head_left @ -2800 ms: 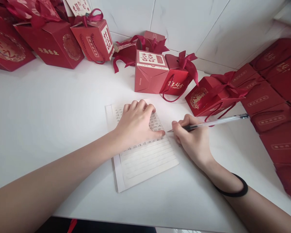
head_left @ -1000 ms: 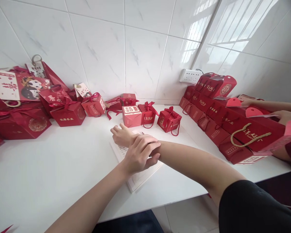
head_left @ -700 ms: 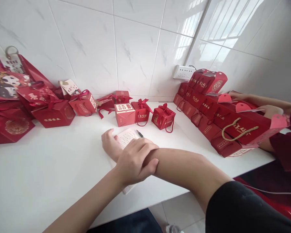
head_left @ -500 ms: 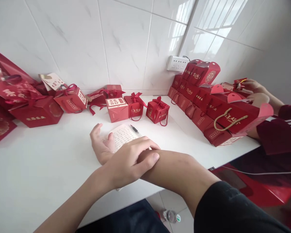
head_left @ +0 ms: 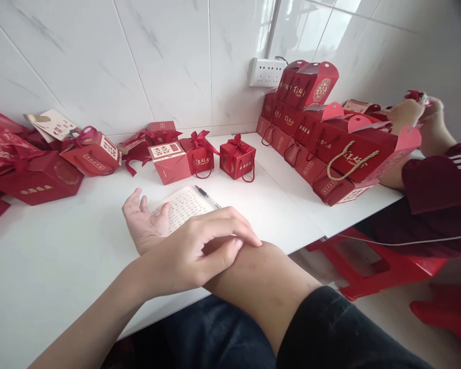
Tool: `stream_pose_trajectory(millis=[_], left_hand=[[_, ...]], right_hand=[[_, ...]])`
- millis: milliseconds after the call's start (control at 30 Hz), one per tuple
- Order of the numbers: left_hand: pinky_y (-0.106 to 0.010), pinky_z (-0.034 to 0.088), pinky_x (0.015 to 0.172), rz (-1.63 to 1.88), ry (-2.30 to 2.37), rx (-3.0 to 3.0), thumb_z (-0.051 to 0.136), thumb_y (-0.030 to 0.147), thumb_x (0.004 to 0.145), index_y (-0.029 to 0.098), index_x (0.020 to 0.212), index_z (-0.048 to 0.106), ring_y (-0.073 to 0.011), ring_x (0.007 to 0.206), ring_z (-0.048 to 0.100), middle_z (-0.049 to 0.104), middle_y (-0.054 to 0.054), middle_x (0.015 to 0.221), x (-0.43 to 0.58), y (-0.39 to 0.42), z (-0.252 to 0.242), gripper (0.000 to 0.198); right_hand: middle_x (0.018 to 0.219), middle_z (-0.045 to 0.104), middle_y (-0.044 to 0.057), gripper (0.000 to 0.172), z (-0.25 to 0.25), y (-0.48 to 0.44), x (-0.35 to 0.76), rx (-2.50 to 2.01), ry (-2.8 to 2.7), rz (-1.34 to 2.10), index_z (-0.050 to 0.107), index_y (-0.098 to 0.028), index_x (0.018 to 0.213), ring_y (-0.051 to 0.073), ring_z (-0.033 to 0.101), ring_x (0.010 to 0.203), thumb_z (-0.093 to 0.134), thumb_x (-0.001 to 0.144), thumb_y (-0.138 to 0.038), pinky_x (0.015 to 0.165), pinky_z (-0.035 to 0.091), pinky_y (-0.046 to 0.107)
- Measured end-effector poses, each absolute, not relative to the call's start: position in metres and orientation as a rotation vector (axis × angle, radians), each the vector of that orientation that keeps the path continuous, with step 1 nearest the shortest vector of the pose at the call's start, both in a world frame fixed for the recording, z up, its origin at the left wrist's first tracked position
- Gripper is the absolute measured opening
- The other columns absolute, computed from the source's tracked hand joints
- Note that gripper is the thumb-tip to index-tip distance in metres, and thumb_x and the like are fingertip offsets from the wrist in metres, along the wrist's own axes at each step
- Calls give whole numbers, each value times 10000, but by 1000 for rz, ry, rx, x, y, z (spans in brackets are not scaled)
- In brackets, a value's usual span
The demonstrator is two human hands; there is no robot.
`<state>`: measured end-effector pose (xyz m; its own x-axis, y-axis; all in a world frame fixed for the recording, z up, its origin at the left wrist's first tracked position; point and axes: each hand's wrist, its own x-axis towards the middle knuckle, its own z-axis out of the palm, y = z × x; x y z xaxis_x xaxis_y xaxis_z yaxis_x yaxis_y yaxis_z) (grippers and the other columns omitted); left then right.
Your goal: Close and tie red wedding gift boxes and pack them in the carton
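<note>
My left hand [head_left: 203, 251] lies across my bare right forearm [head_left: 261, 282]. Its thumb and fingertips touch the skin with a gap between them, and it holds no object. Beyond it, my right hand [head_left: 148, 220] is palm up and open, its fingers loosely curled and nothing in it. That hand is by a handwritten notebook page [head_left: 184, 207], partly covered by my hands. A black-tipped pen [head_left: 206, 196] lies along the page's right side.
Red gift boxes with ribbons [head_left: 237, 158] stand behind the notebook, with more boxes [head_left: 38, 179] at left. Stacked red boxes [head_left: 318, 138] line the right. Past them a co-worker's hands [head_left: 432, 120] handle a small red item. A power strip [head_left: 267, 72] is on the wall; red stools [head_left: 361, 271] stand below.
The view has shifted, so my hands appear further left. My left fingertips have moved along my right forearm toward the elbow. The co-worker's hands have come together around the small red item.
</note>
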<state>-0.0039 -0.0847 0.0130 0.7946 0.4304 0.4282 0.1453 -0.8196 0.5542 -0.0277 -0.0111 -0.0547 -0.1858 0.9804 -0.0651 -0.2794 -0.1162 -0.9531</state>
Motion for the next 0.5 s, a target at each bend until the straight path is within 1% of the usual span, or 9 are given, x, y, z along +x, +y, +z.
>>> stream_pose_trajectory(millis=[100, 167, 233, 300, 400, 467, 500], left_hand=[[-337, 547, 754, 847, 374, 2453, 410, 85, 861, 254, 903, 638, -169, 836, 639, 662, -30, 933, -9, -95, 10, 287], [-347, 546, 750, 903, 349, 2452, 419, 49, 843, 253, 893, 633, -171, 848, 632, 656, -32, 933, -11, -102, 9, 300], [-350, 545, 741, 947, 302, 2478, 445, 11, 819, 241, 895, 624, -173, 854, 625, 650, -32, 920, -13, -107, 9, 301], [-348, 541, 730, 989, 264, 2524, 483, -7, 798, 226, 877, 614, -170, 835, 618, 643, -26, 886, -13, -111, 10, 279], [-342, 534, 731, 1040, 274, 2583, 522, 4, 792, 230, 846, 608, -161, 794, 607, 631, -11, 832, -15, -119, 12, 248], [-330, 529, 719, 1036, 278, 2623, 514, 13, 801, 240, 885, 621, -157, 785, 601, 625, -11, 825, -16, -123, 13, 265], [-323, 528, 706, 1031, 271, 2645, 504, 10, 804, 240, 914, 629, -156, 785, 598, 623, -15, 829, -17, -125, 13, 284]], right_hand=[[1166, 555, 187, 785, -67, -6, -33, -923, -1099, 1413, 352, 7, 1226, 53, 431, 1245, -249, 739, 138, 839, 473, 377], [1107, 580, 185, 767, -76, -1, -37, -923, -1188, 1276, 389, 46, 1174, 65, 500, 1181, -220, 724, 165, 816, 482, 370], [1075, 599, 181, 705, -81, 2, -40, -991, -1361, 1081, 416, 84, 1130, 63, 536, 1134, -140, 711, 198, 809, 487, 361], [1070, 617, 174, 616, -83, 2, -40, -1076, -1529, 910, 456, 93, 1081, 64, 547, 1117, -18, 705, 210, 813, 489, 356], [1061, 648, 138, 485, -81, -1, -39, -1192, -1670, 706, 548, 37, 959, 87, 531, 1143, 155, 706, 165, 818, 495, 335], [1007, 668, 102, 436, -79, -4, -38, -1232, -1633, 652, 579, -21, 810, 86, 512, 1167, 179, 713, 124, 821, 492, 300], [966, 672, 87, 432, -79, -5, -38, -1228, -1562, 676, 565, -54, 722, 77, 509, 1167, 164, 724, 109, 818, 490, 277]])
